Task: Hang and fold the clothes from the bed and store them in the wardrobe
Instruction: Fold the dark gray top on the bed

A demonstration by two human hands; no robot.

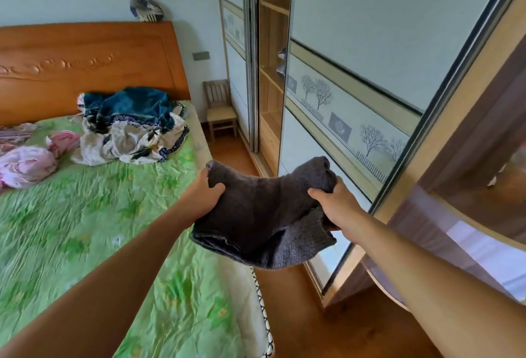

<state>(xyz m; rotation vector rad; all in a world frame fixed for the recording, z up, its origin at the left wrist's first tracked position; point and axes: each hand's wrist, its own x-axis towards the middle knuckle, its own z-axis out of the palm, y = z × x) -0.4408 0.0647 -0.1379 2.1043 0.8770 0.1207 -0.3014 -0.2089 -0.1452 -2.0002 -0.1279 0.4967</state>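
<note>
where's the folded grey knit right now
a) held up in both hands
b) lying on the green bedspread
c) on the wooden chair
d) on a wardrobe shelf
a: the left hand and the right hand each grip one side of the grey knit garment, which hangs between them in the air.

A small wooden chair (220, 110) sits at the far corner of the wooden floor (290, 315), back to the wall (196, 81), with a grey switch plate (201, 55) up above it.
</note>
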